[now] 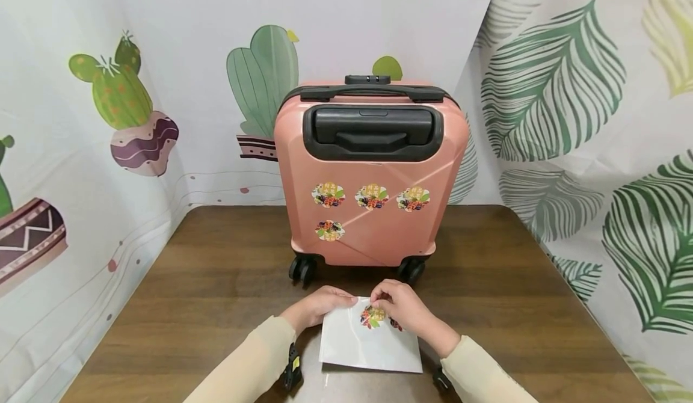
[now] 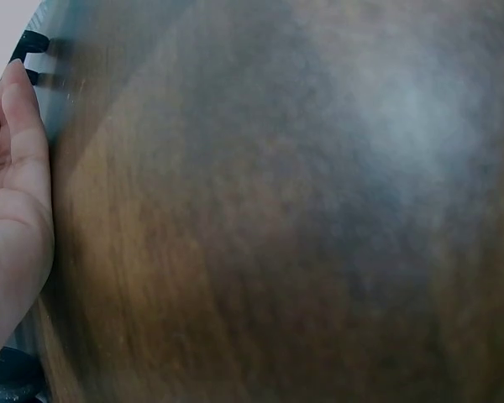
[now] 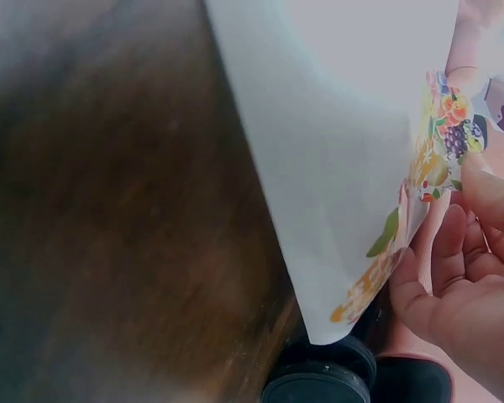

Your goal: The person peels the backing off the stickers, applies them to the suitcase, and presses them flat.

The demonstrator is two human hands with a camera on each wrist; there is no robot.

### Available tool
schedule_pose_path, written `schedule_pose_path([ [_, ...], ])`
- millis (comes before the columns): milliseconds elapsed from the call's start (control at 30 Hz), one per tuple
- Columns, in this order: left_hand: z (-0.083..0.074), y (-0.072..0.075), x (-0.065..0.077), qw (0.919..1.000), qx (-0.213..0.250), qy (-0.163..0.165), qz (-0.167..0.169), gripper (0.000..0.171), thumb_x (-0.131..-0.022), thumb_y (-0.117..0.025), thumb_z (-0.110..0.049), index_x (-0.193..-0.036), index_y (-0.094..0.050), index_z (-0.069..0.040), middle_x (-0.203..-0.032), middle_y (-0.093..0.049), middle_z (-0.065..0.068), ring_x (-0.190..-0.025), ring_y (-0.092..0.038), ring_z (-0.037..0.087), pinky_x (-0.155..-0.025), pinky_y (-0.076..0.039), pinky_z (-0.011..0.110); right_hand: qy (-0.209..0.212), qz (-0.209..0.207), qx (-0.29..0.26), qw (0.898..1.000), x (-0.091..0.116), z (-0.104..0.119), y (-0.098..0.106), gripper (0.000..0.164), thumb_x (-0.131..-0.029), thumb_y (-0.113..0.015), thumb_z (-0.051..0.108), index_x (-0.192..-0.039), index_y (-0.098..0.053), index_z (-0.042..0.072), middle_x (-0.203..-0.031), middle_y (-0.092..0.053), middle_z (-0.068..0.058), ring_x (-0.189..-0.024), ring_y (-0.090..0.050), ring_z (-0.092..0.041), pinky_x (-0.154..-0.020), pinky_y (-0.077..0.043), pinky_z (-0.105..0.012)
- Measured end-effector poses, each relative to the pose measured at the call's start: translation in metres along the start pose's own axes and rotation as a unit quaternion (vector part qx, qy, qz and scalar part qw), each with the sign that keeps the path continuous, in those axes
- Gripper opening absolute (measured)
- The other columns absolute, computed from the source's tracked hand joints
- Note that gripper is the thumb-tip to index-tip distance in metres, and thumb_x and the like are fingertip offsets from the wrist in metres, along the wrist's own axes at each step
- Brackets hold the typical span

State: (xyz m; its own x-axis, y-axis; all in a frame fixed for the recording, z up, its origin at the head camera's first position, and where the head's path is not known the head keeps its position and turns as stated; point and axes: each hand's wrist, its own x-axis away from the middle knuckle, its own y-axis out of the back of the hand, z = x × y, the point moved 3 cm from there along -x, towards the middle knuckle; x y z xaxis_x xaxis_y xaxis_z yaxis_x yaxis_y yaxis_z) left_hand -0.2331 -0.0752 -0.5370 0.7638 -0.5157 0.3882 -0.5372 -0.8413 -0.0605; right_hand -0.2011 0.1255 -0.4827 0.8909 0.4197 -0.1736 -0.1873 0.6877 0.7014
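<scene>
A white sticker sheet [image 1: 368, 352] is held up over the table in front of the suitcase. My left hand [image 1: 319, 304] grips its upper left edge, thumb on the front face. At the top edge my right hand [image 1: 407, 310] pinches the rim of a round fruit sticker [image 1: 372, 317] between thumb and forefinger. In the right wrist view this sticker [image 3: 454, 134] stands partly off the sheet. A second fruit sticker [image 3: 365, 290] lies flat near the sheet's corner, partly behind the right hand in the head view. The left wrist view catches only part of the left hand [image 2: 18, 185].
A pink suitcase [image 1: 373, 234] stands upright on black wheels [image 1: 303, 269] at the back of the brown wooden table [image 1: 216, 295]. Its front carries a row of 3 fruit stickers [image 1: 371, 196] and one more sticker [image 1: 329, 230] below left. Leaf and cactus printed cloth hangs behind.
</scene>
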Motion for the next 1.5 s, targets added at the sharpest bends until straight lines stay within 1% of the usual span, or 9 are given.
schedule_pose_path([
  [200, -0.0002, 0.0008, 0.0025, 0.9999, -0.007, 0.002, -0.007, 0.032, -0.101, -0.063, -0.016, -0.119, -0.07, 0.009, -0.093, -0.078, 0.002, -0.075, -0.071, 0.007, -0.07, -0.059, 0.024, 0.004, 0.012, 0.002, 1.0, -0.0006, -0.0011, -0.0007, 0.006, -0.091, -0.075, 0.006, -0.087, -0.073, 0.011, -0.089, -0.068, 0.001, -0.08, -0.054, 0.001, -0.072, -0.051, -0.02],
  [300, -0.0004, 0.0007, 0.0029, 1.0, -0.006, -0.001, -0.007, 0.032, -0.101, -0.062, -0.015, -0.119, -0.07, 0.01, -0.093, -0.078, 0.003, -0.075, -0.071, 0.007, -0.07, -0.059, 0.024, 0.009, 0.009, 0.006, 1.0, -0.0009, -0.0015, -0.0005, 0.005, -0.09, -0.075, 0.005, -0.087, -0.074, 0.01, -0.089, -0.069, 0.0, -0.081, -0.055, 0.001, -0.073, -0.052, -0.021],
  [433, -0.0013, 0.0001, 0.0025, 1.0, -0.006, -0.002, -0.006, 0.031, -0.1, -0.063, -0.015, -0.118, -0.07, 0.009, -0.092, -0.078, 0.002, -0.075, -0.071, 0.007, -0.07, -0.059, 0.024, 0.008, 0.004, 0.011, 1.0, -0.0018, -0.0034, 0.0003, 0.006, -0.088, -0.076, 0.004, -0.086, -0.074, 0.01, -0.088, -0.07, 0.0, -0.079, -0.054, 0.002, -0.072, -0.051, -0.02],
  [700, 0.0003, 0.0008, 0.0017, 0.9998, -0.011, -0.005, -0.017, 0.028, -0.099, -0.064, -0.015, -0.113, -0.072, 0.008, -0.087, -0.076, 0.0, -0.072, -0.07, 0.007, -0.067, -0.057, 0.023, 0.006, 0.017, 0.019, 1.0, -0.0033, -0.0054, -0.0016, 0.008, -0.088, -0.076, 0.003, -0.084, -0.073, 0.01, -0.085, -0.068, 0.001, -0.075, -0.051, 0.003, -0.068, -0.048, -0.02],
  [867, 0.0029, -0.0015, 0.0019, 0.9997, -0.009, -0.013, -0.018, 0.027, -0.098, -0.065, -0.012, -0.113, -0.072, 0.009, -0.089, -0.077, 0.001, -0.072, -0.069, 0.006, -0.067, -0.057, 0.023, -0.004, 0.018, 0.025, 1.0, -0.001, -0.0076, -0.0024, 0.012, -0.088, -0.075, 0.002, -0.082, -0.072, 0.011, -0.085, -0.068, 0.003, -0.075, -0.05, 0.003, -0.068, -0.048, -0.02],
  [1033, 0.0017, -0.0013, 0.0019, 0.9992, -0.02, -0.019, -0.028, 0.027, -0.098, -0.066, -0.011, -0.113, -0.072, 0.01, -0.09, -0.077, 0.003, -0.071, -0.068, 0.007, -0.067, -0.057, 0.023, 0.003, 0.014, 0.02, 1.0, -0.0007, -0.0069, -0.0006, 0.012, -0.089, -0.075, 0.002, -0.082, -0.071, 0.011, -0.085, -0.067, 0.002, -0.076, -0.051, 0.003, -0.068, -0.048, -0.02],
  [1500, -0.0002, -0.0026, 0.0005, 0.9988, -0.034, -0.005, -0.035, 0.026, -0.098, -0.065, -0.012, -0.113, -0.072, 0.008, -0.09, -0.077, 0.002, -0.073, -0.068, 0.007, -0.068, -0.057, 0.023, 0.011, 0.016, 0.004, 1.0, 0.0047, -0.0072, 0.003, 0.011, -0.09, -0.075, 0.003, -0.083, -0.071, 0.011, -0.085, -0.067, 0.002, -0.076, -0.051, 0.004, -0.068, -0.048, -0.02],
])
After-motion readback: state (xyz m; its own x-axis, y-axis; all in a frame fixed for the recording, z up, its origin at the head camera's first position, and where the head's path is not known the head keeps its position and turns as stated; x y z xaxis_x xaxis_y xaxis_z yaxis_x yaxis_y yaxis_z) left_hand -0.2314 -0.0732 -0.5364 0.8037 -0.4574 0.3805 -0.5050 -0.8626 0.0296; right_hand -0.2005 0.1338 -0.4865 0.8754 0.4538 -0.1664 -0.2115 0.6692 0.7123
